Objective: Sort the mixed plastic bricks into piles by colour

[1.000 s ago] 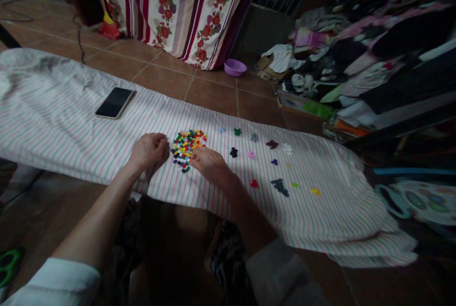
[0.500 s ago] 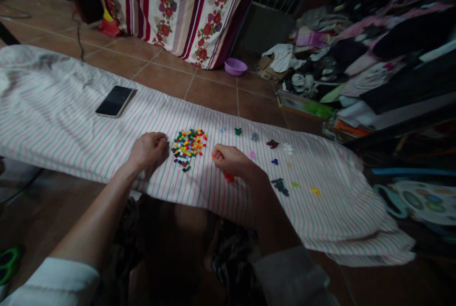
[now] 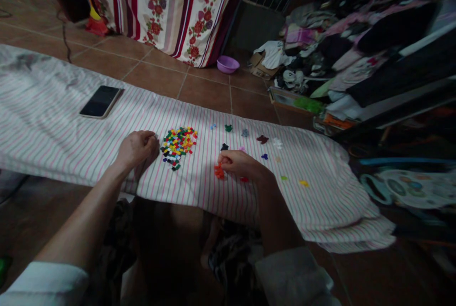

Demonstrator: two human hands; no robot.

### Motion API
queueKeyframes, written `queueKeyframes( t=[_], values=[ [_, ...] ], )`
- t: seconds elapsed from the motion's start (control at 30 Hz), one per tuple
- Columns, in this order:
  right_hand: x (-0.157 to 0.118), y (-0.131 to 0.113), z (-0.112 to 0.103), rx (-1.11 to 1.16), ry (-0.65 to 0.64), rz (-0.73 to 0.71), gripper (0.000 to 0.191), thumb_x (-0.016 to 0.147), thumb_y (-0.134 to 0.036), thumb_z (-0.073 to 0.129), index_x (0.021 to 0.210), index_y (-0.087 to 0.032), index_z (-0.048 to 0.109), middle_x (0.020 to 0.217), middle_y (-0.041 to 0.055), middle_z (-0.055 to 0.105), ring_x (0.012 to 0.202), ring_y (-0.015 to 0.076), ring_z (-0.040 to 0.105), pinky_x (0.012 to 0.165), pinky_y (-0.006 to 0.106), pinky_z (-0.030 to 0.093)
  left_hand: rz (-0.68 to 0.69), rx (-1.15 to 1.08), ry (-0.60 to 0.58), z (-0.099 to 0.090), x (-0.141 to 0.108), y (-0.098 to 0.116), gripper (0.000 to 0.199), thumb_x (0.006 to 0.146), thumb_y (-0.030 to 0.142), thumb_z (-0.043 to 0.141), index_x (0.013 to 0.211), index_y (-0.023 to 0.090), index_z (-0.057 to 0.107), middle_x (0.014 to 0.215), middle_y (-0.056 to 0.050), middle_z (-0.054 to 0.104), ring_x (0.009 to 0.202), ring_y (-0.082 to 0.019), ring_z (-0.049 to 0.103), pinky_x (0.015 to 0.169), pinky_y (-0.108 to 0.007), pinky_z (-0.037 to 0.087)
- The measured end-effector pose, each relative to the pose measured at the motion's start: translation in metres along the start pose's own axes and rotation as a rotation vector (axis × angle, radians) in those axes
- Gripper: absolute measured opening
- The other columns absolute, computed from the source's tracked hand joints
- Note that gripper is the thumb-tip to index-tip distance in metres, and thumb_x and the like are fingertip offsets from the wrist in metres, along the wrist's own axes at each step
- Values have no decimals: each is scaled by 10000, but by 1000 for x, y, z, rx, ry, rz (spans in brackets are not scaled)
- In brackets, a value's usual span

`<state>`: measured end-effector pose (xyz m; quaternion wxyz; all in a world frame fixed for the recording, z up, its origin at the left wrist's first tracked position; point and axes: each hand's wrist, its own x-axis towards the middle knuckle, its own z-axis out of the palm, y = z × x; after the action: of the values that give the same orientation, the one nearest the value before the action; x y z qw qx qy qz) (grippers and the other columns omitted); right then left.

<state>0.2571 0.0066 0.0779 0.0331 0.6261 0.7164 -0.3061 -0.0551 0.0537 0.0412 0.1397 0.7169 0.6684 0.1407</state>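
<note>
Small pieces of many colours lie in a mixed pile (image 3: 179, 142) on the striped cloth (image 3: 199, 187). Just left of it rests my left hand (image 3: 137, 148), fingers curled together; anything inside them is hidden. My right hand (image 3: 239, 162) is closed in a pinch right at a small heap of orange pieces (image 3: 219, 172); what sits between its fingertips cannot be made out. Black pieces (image 3: 224, 147) lie just beyond it, and red pieces (image 3: 244, 179) show under its palm side. Pink pieces (image 3: 242, 148) are partly covered by the hand.
Separate little groups lie to the right: dark green (image 3: 228, 128), grey (image 3: 244, 132), brown (image 3: 262, 139), white (image 3: 278, 143), purple (image 3: 264, 157), yellow (image 3: 304, 183). A phone (image 3: 101, 101) lies at left. A purple basin (image 3: 228, 64) stands on the floor beyond.
My right hand has moved away from the mixed pile to the orange heap; an orange bit showed at its fingertips before. My left hand stays beside the pile. The view has shifted right.
</note>
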Motion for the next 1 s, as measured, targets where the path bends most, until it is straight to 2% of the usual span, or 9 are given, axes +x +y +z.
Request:
queueKeyframes(
  t=[0.13,0.27,0.47,0.67,0.77,0.87,1.0],
  values=[
    [0,1,1,-8,11,-19,160,756,-127,521,841,-180,646,747,3,609,656,117,496,577,224,301,-14,5,6,2,1,1,468,853,444,366,1058,206,713,1009,-104,738,922,-239,679,778,-314,487],
    [-2,3,-1,2,8,27,188,779,-125,486,858,-179,648,731,2,607,637,117,491,563,227,294,-42,6,17,2,2,3,486,848,453,364,1057,192,716,1021,-116,736,944,-264,676,785,-329,491],
    [-7,-2,-2,22,-55,107,133,736,-114,560,818,-166,651,740,5,626,618,109,511,551,223,318,-28,12,21,2,1,4,497,850,448,355,1070,180,710,1047,-119,729,959,-270,672,816,-339,491],
    [-8,-7,-3,67,-108,139,81,716,-119,589,760,-167,637,658,-15,602,558,89,492,531,213,304,-39,5,-7,1,1,4,497,856,445,359,1088,172,703,1059,-128,726,987,-275,668,812,-336,485],
    [-5,2,-2,69,-81,124,98,736,-139,569,795,-169,640,666,-11,604,566,93,497,529,214,300,-55,-4,-14,0,1,3,480,858,438,371,1096,181,700,1055,-118,727,987,-264,667,809,-327,483],
    [-2,8,-1,63,-1,84,120,747,-152,535,815,-172,632,691,-10,603,586,97,496,524,217,285,-54,-24,-10,1,0,1,469,858,441,387,1111,188,690,1023,-106,728,942,-240,673,801,-314,485],
    [-1,-6,-4,63,123,4,131,748,-146,499,777,-165,626,688,-8,583,622,103,488,552,218,291,13,-78,26,3,-4,0,459,852,456,416,1097,169,677,1039,-104,686,812,-191,665,776,-307,489]
  ],
)
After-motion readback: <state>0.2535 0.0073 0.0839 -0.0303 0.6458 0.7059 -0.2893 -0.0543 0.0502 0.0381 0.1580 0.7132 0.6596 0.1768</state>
